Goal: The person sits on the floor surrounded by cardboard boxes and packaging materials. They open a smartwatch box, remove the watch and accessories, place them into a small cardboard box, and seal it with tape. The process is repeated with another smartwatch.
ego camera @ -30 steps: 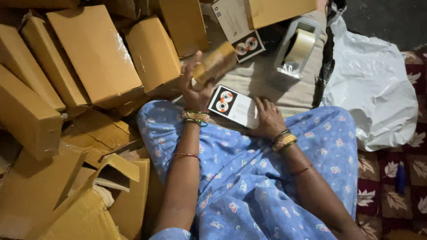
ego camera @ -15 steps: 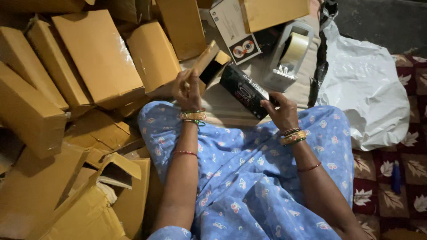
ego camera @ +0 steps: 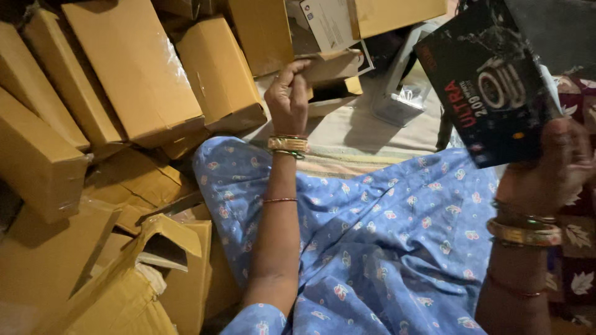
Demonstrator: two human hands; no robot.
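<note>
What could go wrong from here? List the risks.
1. The right hand grips the black product box only at its lower corner, raised and tilted; it might slip and drop onto the lap.
2. The left hand holds the small open cardboard carton by its flap, which may bend or tear.
3. The stacked cardboard boxes lean beside the left arm; a nudge could topple them.

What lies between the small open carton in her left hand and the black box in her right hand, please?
In the head view, a tape dispenser sits on the floor mat between them.
</note>
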